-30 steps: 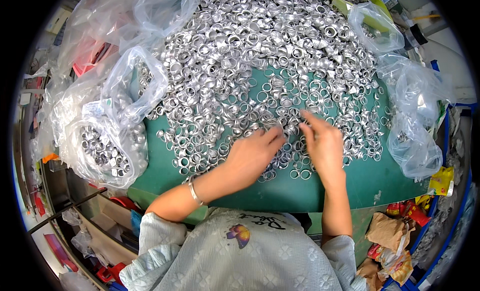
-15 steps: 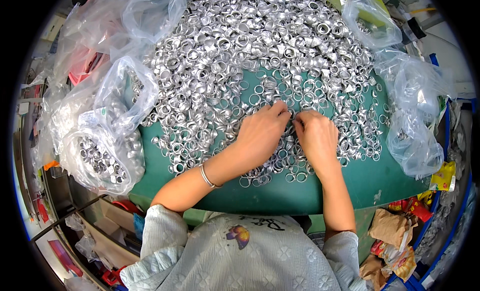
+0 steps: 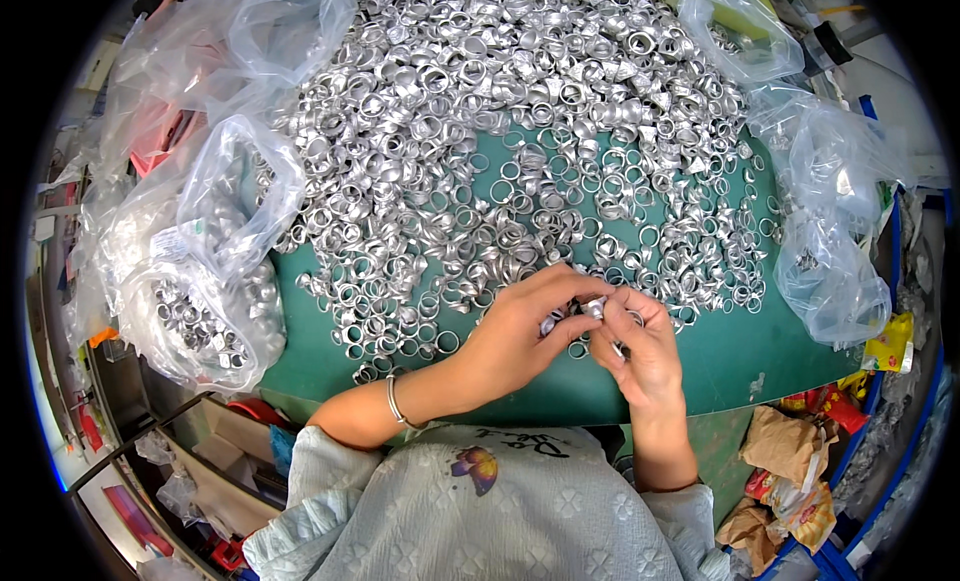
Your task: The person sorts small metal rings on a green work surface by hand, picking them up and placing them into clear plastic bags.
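A wide heap of silver-coloured metal rings (image 3: 470, 61) covers the far part of the green table (image 3: 740, 371), thinning into loose rings toward me. Near the table's front edge my two hands meet. My left hand (image 3: 530, 326), with a bangle on its wrist, has thumb and fingers closed around a few rings (image 3: 593, 307). My right hand (image 3: 640, 346) is turned partly palm-up, its fingers curled around rings and its fingertips touching those at the left hand. How many rings each hand holds is hidden by the fingers.
At the left edge stands a clear plastic bag (image 3: 200, 311) with rings inside. Another clear bag (image 3: 835, 241) hangs over the right edge. A yellow-green container (image 3: 755, 1) is at the far right. Crumpled paper bags (image 3: 785, 446) lie at lower right, beside the table.
Both hands have drawn back from the spread rings toward me and come together. Rings now show between the fingers, and the right hand has turned its palm upward.
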### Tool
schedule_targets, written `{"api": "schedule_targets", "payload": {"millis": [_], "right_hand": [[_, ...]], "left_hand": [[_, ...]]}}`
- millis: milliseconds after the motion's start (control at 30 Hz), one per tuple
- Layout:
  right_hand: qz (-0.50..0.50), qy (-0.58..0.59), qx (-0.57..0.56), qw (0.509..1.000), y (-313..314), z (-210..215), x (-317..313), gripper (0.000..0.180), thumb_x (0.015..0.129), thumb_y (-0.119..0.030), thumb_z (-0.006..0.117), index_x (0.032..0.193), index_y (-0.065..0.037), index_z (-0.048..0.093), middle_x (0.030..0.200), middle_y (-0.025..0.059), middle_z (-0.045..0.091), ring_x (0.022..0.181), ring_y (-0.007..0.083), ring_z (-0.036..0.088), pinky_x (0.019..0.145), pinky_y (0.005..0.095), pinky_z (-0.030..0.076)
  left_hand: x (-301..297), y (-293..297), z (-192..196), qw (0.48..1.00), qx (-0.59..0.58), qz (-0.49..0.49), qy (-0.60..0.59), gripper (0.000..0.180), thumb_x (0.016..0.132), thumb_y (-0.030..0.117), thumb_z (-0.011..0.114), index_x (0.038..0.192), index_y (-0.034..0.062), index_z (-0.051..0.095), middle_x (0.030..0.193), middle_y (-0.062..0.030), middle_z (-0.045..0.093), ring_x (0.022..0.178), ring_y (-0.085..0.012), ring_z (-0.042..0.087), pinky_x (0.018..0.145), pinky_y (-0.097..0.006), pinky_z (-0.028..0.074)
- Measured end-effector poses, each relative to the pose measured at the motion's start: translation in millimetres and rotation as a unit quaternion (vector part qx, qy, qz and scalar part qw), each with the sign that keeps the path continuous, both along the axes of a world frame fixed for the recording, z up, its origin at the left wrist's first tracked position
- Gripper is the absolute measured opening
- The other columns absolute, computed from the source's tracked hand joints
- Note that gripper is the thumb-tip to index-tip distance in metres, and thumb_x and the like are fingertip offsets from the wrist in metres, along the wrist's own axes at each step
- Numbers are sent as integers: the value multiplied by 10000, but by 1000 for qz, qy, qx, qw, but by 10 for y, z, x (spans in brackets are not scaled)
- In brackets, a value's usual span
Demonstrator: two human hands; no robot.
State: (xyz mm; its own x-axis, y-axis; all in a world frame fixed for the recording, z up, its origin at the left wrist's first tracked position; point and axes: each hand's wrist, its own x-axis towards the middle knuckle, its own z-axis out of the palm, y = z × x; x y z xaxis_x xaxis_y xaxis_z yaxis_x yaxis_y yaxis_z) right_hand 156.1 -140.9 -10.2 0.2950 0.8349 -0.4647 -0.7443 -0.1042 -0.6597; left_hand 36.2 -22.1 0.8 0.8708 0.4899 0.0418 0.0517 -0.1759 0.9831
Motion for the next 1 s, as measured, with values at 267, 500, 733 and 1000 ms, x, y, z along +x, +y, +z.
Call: {"api": "schedule_targets", "payload": {"millis": [267, 500, 733, 1000], "right_hand": [[-77, -131, 4, 988, -23, 110, -123, 152, 800, 0, 640, 940, -9, 582, 651, 0, 528, 483, 41, 423, 433, 165, 304], [-32, -484, 42, 873, -20, 69, -155, 192, 724, 89, 645, 895, 2, 629, 663, 10, 541, 518, 62, 461, 465, 169, 334], [-145, 33, 131, 980, -115, -68, 51, 114, 842, -114, 519, 853, -7, 556, 785, 109, 526, 484, 141, 451, 347, 232, 312], [-112, -1, 50, 992, -249, -185, 326, 195, 914, -184, 488, 877, -9, 567, 677, 50, 504, 486, 121, 438, 338, 214, 287]], "left_hand": [[-56, -75, 10, 999, -17, 35, -18, 221, 740, -66, 602, 942, 16, 638, 867, -95, 632, 795, -198, 619, 667, -281, 479], [-112, -125, 51, 997, 50, -6, 51, 176, 759, -13, 623, 935, -1, 612, 774, -113, 592, 655, -265, 579, 578, -315, 462], [39, 14, -42, 988, 145, 31, 43, 156, 774, 14, 628, 929, 12, 629, 802, -120, 601, 648, -254, 590, 573, -317, 464], [577, 366, -324, 897, 415, -11, 150, 35, 792, 65, 579, 804, 47, 607, 743, -101, 506, 709, -286, 578, 560, -401, 456]]}}
